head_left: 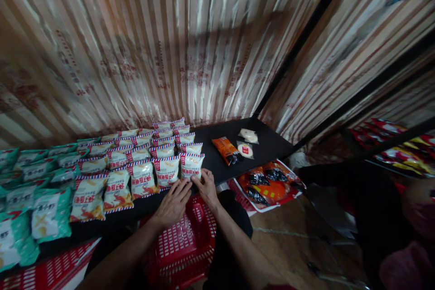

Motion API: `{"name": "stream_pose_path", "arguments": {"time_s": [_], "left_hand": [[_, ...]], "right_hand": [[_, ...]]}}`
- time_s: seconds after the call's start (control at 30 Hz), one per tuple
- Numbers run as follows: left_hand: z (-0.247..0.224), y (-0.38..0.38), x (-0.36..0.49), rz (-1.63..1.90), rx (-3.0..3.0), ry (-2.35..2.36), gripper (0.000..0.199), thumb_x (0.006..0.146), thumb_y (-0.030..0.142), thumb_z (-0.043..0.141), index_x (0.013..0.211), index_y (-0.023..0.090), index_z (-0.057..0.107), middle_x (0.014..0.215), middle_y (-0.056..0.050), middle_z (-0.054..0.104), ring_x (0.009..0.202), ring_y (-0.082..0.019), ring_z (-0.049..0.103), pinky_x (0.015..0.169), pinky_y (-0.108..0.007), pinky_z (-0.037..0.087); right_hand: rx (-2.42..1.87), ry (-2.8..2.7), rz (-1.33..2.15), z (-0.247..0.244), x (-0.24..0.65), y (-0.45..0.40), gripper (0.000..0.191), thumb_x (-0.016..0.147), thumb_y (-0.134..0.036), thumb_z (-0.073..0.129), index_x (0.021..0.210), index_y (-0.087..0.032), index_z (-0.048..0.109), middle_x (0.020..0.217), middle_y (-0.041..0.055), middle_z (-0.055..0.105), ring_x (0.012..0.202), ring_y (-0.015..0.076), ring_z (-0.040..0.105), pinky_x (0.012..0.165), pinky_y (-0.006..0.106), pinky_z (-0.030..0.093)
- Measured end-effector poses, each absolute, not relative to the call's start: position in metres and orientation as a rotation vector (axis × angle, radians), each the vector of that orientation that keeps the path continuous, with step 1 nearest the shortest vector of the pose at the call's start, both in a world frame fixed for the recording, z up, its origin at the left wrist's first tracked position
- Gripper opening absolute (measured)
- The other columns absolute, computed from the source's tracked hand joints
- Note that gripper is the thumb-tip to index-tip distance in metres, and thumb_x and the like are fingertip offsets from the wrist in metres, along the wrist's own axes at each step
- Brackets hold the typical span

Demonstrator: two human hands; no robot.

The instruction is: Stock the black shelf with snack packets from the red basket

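Observation:
Rows of white snack bags with striped edges and red lettering stand on a black shelf point(217, 171). My left hand point(174, 204) lies at the lower edge of the front row, its fingers spread and nothing visibly gripped. My right hand point(206, 186) touches the bottom of the rightmost front white bag point(191, 166), its thumb and fingers bent near the bag's lower corner; whether it grips the bag is not clear. Green snack bags point(50, 213) fill the left part of the shelf.
An orange packet point(226, 150) and round white packets point(245, 150) lie at the shelf's right. Below are a red basket point(183, 240) and a white-rimmed tray point(272, 208) of orange packets. Another person's dark-clothed leg point(340, 181) is at right, near black frame bars point(295, 54).

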State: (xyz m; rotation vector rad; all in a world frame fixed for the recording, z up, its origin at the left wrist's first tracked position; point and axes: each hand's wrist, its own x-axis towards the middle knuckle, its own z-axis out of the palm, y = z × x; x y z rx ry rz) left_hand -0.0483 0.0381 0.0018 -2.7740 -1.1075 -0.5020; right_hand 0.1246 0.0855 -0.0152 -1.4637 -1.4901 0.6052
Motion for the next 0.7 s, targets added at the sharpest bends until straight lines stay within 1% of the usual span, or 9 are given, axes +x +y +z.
{"name": "stream_pose_path", "arguments": {"time_s": [0.17,0.33,0.43,0.5,0.63,0.7], "left_hand": [[0.003,0.048,-0.058,-0.363,-2.77,-0.923,0.042,0.087,0.023,0.04,0.127,0.012,0.045,0.142,-0.01,0.037,0.137,-0.022,0.015,0.112,-0.041,0.013],[0.003,0.053,-0.057,-0.354,-2.747,-0.875,0.045,0.088,0.028,0.038,0.13,0.012,0.041,0.142,-0.01,0.038,0.137,-0.023,0.016,0.112,-0.041,0.008],[0.0,0.055,-0.055,-0.358,-2.754,-0.866,0.046,0.088,0.028,0.039,0.132,0.014,0.039,0.143,-0.01,0.036,0.137,-0.023,0.018,0.111,-0.043,0.009],[-0.001,0.055,-0.055,-0.351,-2.757,-0.869,0.048,0.087,0.026,0.039,0.134,0.016,0.037,0.144,-0.01,0.034,0.136,-0.022,0.02,0.111,-0.044,0.011],[0.003,0.055,-0.057,-0.32,-2.755,-0.838,0.051,0.085,0.017,0.038,0.136,0.02,0.034,0.146,-0.004,0.031,0.136,-0.021,0.02,0.111,-0.042,0.014],[0.004,0.054,-0.057,-0.315,-2.755,-0.829,0.053,0.084,0.016,0.038,0.136,0.02,0.033,0.146,-0.002,0.03,0.137,-0.021,0.019,0.111,-0.042,0.014]], "right_hand": [[-1.481,-1.511,0.592,-0.015,0.129,0.088,0.03,0.073,-0.045,0.061,0.096,-0.026,0.067,0.102,0.0071,0.053,0.099,0.0244,0.047,0.088,0.039,0.042],[-1.489,-1.512,0.592,-0.011,0.13,0.085,0.038,0.072,-0.047,0.063,0.101,-0.023,0.064,0.102,0.0084,0.054,0.1,0.0255,0.048,0.09,0.04,0.041],[-1.463,-1.499,0.581,-0.007,0.131,0.082,0.045,0.072,-0.047,0.063,0.109,-0.022,0.06,0.105,0.0095,0.054,0.102,0.0257,0.048,0.092,0.041,0.04],[-1.448,-1.469,0.58,-0.004,0.133,0.083,0.049,0.073,-0.047,0.061,0.115,-0.022,0.056,0.11,0.0097,0.053,0.105,0.0257,0.047,0.094,0.042,0.039],[-1.424,-1.392,0.675,0.004,0.135,0.091,0.061,0.074,-0.05,0.059,0.126,-0.021,0.048,0.125,0.0101,0.049,0.117,0.0262,0.043,0.1,0.044,0.035],[-1.421,-1.355,0.759,0.007,0.134,0.097,0.068,0.072,-0.051,0.06,0.13,-0.021,0.044,0.13,0.0101,0.048,0.12,0.0264,0.042,0.102,0.045,0.033]]}}
